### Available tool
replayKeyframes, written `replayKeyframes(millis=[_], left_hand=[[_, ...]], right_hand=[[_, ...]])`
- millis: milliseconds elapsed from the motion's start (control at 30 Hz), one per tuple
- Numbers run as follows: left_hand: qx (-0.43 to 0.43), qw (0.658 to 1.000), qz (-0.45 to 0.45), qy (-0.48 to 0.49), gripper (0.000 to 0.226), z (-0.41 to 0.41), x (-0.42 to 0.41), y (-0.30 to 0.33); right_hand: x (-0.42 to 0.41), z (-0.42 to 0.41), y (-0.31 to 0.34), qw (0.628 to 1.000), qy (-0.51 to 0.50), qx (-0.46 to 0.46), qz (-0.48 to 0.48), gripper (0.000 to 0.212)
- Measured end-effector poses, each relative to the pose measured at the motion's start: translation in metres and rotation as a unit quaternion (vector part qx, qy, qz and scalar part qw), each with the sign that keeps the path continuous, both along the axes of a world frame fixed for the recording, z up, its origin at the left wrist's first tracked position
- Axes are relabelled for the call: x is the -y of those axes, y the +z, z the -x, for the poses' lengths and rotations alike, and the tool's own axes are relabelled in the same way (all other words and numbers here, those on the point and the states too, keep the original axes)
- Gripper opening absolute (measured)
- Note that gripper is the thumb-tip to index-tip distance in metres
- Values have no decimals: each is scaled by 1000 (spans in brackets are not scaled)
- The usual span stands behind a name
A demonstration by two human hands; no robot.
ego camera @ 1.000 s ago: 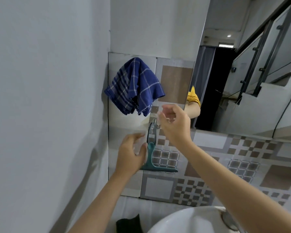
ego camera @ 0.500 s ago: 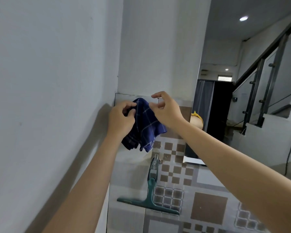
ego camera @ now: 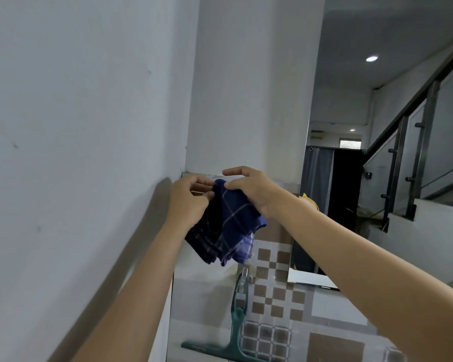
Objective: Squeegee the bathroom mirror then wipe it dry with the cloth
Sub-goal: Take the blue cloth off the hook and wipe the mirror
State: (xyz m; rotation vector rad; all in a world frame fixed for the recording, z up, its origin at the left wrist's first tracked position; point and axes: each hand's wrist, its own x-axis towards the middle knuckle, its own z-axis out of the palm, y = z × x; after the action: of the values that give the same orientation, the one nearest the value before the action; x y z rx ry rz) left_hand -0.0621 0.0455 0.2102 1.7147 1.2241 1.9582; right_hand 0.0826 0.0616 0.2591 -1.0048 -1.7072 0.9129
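The white wall [ego camera: 76, 152] hems in the left side; the mirror [ego camera: 322, 205] runs along the right, its left edge just beside the right wrist, with a tiled panel [ego camera: 280, 296] between. Both hands work at the panel's top edge. The left hand [ego camera: 187, 202] pinches the blue checked cloth [ego camera: 230, 226] at its upper left; the right hand [ego camera: 249, 189] grips its top fold. The cloth hangs bunched, dark navy with pale grid lines. Below it the green squeegee [ego camera: 236, 335] hangs blade-down against the tiles.
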Motion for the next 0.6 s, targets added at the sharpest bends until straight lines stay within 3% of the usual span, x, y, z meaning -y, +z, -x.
replayKeyframes(millis=[100, 333, 600], left_hand=[[-1, 1000, -12, -2, 18, 1, 12, 1], [23, 998, -18, -57, 21, -7, 57, -7], [-53, 997, 35, -37, 30, -32, 106, -32]], right_hand=[[8, 2, 7, 999, 14, -26, 22, 18], [47, -14, 13, 993, 80, -74, 38, 38], [100, -50, -6, 987, 108, -117, 36, 40]])
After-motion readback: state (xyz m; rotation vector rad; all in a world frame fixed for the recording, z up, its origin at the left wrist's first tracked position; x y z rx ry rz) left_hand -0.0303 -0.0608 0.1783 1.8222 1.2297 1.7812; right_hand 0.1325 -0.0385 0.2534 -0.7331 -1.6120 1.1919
